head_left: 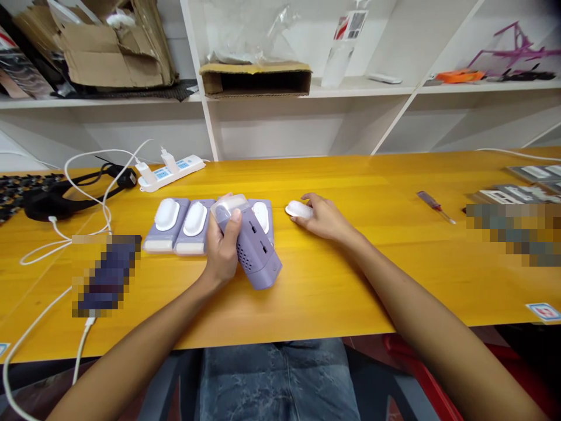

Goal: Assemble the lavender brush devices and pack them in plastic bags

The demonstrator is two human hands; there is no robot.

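far left: black headset (56,202) by the bench's left end; white power strip (182,169) near the back edge, two plugs seated; blurred dark phone (109,275) nearer the front edge, cable at its near end.

left of centre: first lavender case (164,238) and second lavender case (191,241) lie side by side on the bench (315,304), translucent ends toward the front edge. each bears a white oval piece on top; judged done.

next, left hand (223,245) gripping the held lavender case (254,248), thumb along its near side. fitting judged unfinished here: no oval on the faces in view, hidden side unknown. held case is tilted, long axis oblique: translucent cap toward the back left corner, plain lavender end toward the front edge and rightward. face with two slots and perforated grille is turned up and right. cannot tell if its lower end touches the bench.

behind it, partly hidden: third lavender case (270,225), oval on; judged done.

just right: loose white oval piece (298,209), apart from any case, long axis roughly along the back edge, free end left. right hand (326,216) pinches its right end.

right: screwdriver (432,203), tip toward the front right corner.
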